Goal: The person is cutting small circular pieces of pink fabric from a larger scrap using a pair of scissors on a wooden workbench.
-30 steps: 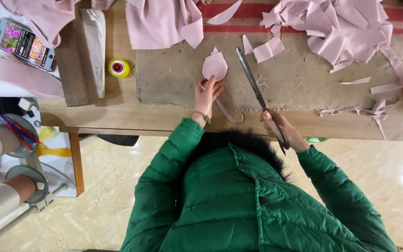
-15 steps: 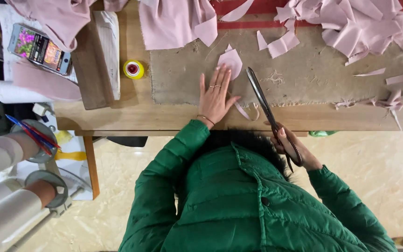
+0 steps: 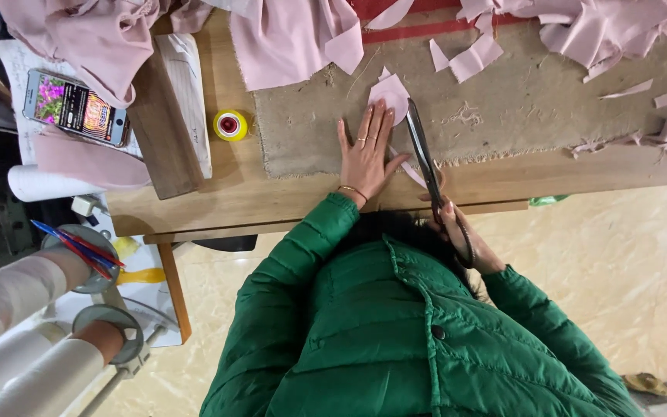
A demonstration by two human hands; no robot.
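My left hand (image 3: 367, 151) lies flat, fingers spread, on a brown burlap mat (image 3: 519, 108) on the wooden table (image 3: 218, 193). Its fingertips rest on the lower edge of a small pink fabric piece (image 3: 391, 90). My right hand (image 3: 461, 232) sits at the table's near edge and grips the handles of long dark scissors (image 3: 420, 143). The blades point away from me, right beside the pink piece and my left fingers. Green jacket sleeves cover both arms.
A yellow thread spool (image 3: 231, 125) stands left of the mat. Beside it lie a wooden block (image 3: 165, 123) and a phone (image 3: 76, 106). Pink cloth (image 3: 295, 38) and cut scraps (image 3: 604, 31) cover the far side. White rolls (image 3: 32, 371) and pens (image 3: 79, 245) sit at lower left.
My left hand has gone from lifting the pink piece to lying flat on the mat with the piece under its fingertips. The scissors have moved left, up against the piece.
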